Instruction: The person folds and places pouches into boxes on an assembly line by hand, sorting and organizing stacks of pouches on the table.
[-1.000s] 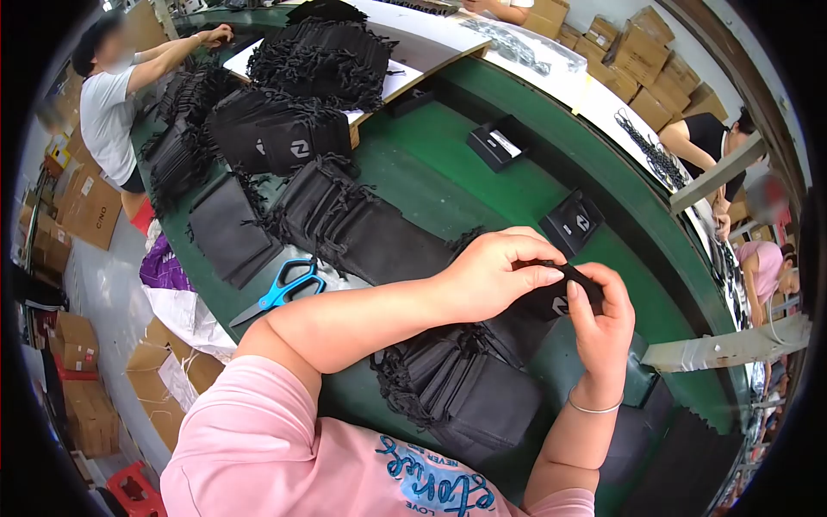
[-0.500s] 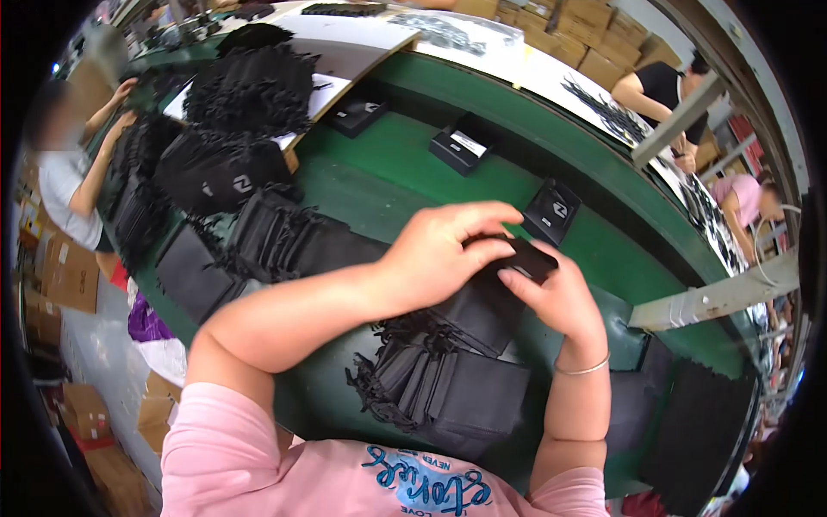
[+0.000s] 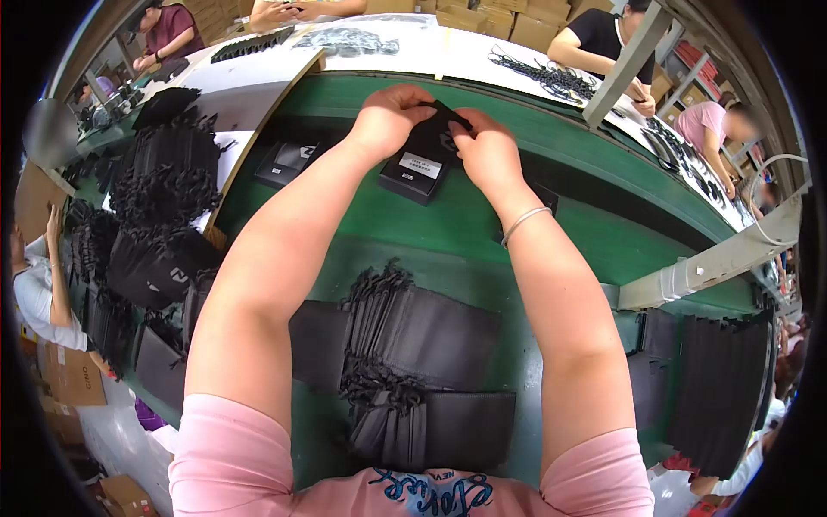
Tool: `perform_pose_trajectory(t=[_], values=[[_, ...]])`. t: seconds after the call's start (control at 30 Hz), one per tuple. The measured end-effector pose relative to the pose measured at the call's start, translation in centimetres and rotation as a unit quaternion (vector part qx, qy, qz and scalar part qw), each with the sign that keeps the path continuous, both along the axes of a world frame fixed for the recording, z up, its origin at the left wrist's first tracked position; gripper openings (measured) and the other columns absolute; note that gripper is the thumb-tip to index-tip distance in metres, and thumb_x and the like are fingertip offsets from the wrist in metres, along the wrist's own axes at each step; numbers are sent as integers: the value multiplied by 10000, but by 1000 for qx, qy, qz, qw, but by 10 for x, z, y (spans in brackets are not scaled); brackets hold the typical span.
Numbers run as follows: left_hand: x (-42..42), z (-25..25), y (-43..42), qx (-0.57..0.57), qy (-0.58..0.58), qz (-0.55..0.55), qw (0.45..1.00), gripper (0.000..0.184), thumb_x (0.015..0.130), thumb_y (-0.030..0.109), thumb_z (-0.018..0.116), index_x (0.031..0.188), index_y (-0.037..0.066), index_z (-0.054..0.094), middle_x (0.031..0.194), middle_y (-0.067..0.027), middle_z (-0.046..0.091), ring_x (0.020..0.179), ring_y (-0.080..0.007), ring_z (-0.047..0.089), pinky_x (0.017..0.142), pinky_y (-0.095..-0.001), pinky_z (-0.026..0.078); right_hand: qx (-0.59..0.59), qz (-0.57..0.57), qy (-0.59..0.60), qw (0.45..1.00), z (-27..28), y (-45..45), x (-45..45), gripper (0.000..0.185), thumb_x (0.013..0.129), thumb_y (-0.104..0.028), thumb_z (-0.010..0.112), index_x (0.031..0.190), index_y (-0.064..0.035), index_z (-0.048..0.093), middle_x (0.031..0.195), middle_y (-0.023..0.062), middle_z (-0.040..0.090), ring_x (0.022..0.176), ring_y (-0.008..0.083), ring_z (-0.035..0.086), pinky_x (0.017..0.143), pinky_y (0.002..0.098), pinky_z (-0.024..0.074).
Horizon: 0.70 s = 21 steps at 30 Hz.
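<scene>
Both hands reach far forward over the green conveyor belt, pinching a small black piece with a pale logo between them. My left hand grips its left side, fingers bent around the upper edge. On its right side, my right hand is closed, thumb and fingers together. Whether the piece is a box or a pouch I cannot tell. Just below it on the belt sits a black box with a white label, partly covered by the piece. Another black box is mostly hidden behind my right wrist.
Black drawstring pouches lie in stacks near my body. More pouches are heaped at left and right. A black box stands left on the belt. A metal post juts in at right. Co-workers sit around the white table.
My hands have moved from above the near pouches to the far side, by the labelled box, carrying the black piece. The view has shifted, and the arms are now stretched out.
</scene>
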<state>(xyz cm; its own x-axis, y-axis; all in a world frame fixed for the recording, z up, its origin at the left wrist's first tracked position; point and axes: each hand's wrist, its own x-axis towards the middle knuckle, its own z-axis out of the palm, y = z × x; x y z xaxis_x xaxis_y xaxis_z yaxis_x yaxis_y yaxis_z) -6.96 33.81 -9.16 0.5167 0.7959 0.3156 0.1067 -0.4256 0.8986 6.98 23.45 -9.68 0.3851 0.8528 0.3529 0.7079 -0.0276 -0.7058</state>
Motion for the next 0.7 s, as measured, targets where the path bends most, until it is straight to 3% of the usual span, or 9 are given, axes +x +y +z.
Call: perform_pose_trajectory(t=[0.1, 0.23, 0.27, 0.4, 0.57, 0.7], values=[[12, -17, 15, -54, 15, -18, 998, 172, 866, 66, 657, 1029, 11, 671, 888, -44, 677, 781, -97, 583, 724, -221, 471, -38, 0, 9, 999, -9, 10, 11, 273, 895, -171, 553, 1120, -58, 659, 966, 94, 715, 844, 283, 666, 718, 343, 511], [19, -35, 29, -44, 119, -6, 992, 210, 818, 133, 689, 1009, 46, 688, 926, -68, 685, 810, -186, 624, 751, -292, 495, -263, -12, 127, 956, 8, 17, 18, 285, 893, -193, 557, 1134, -78, 657, 997, 76, 710, 889, 296, 653, 766, 357, 507], [22, -38, 30, -47, 120, -6, 992, 210, 818, 133, 689, 1009, 46, 688, 926, -68, 685, 810, -186, 624, 751, -292, 495, -267, -12, 128, 955, 4, 18, 21, 285, 893, -193, 557, 1134, -78, 657, 997, 76, 710, 889, 296, 653, 766, 357, 507], [42, -41, 28, 71, 199, 22, 977, 207, 802, 165, 691, 991, 80, 702, 982, -87, 677, 838, -254, 633, 761, -340, 500, -144, -20, -84, 986, -25, 23, 41, 272, 889, -185, 563, 1124, -87, 660, 1048, 95, 696, 920, 307, 643, 792, 372, 503], [55, -56, 20, 207, 260, 7, 943, 176, 813, 115, 665, 985, 84, 671, 969, -93, 655, 789, -262, 605, 739, -341, 485, -125, 20, -126, 984, -52, 14, 62, 256, 881, -157, 562, 1115, -99, 648, 1045, 128, 684, 927, 319, 642, 798, 378, 507], [63, -60, 20, 194, 298, -33, 934, 231, 818, 136, 648, 1047, 101, 650, 1002, -104, 652, 870, -303, 616, 772, -374, 489, -124, -44, -68, 989, -59, 14, 64, 251, 867, -138, 570, 1104, -87, 634, 1017, 149, 673, 947, 331, 638, 814, 386, 509]])
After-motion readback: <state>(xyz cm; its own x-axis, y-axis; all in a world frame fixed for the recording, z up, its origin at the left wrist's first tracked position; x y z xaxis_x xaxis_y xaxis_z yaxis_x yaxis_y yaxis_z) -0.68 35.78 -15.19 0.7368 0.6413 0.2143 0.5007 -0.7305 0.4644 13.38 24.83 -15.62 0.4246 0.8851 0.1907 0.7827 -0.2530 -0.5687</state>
